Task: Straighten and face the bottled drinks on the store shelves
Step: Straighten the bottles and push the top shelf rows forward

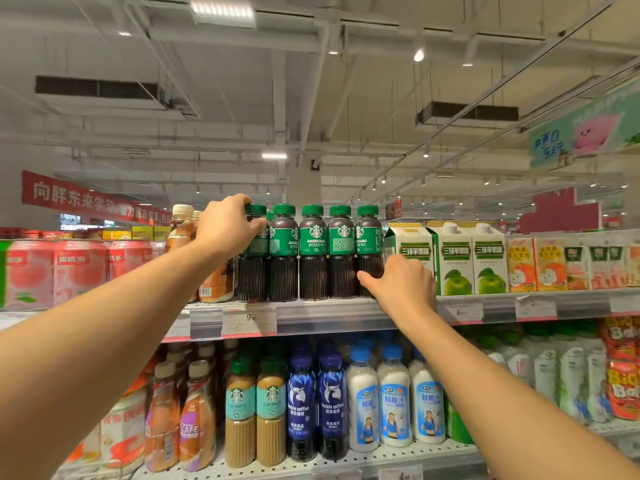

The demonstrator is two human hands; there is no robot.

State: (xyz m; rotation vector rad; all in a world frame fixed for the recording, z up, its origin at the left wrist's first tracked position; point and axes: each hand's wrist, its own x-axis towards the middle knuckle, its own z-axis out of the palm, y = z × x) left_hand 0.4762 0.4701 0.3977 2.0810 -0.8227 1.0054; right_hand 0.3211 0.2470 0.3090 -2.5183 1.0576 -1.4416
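Left hand (227, 226) is gripping the leftmost Americano bottle (255, 252) (label off-front, likely turning it); right hand (401, 280) is curling around the rightmost bottle (369, 252), steadying the row.

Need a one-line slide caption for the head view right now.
Left hand grips the leftmost Americano bottle while right hand holds the rightmost Americano bottle on the top shelf.

Green-and-white apple juice cartons (464, 258) are lined up on the upper shelf's right side, with orange cartons (535, 265) just beside them. A red banner (86, 199) is hung at the left, and a price tag (249, 318) is clipped to the shelf edge.
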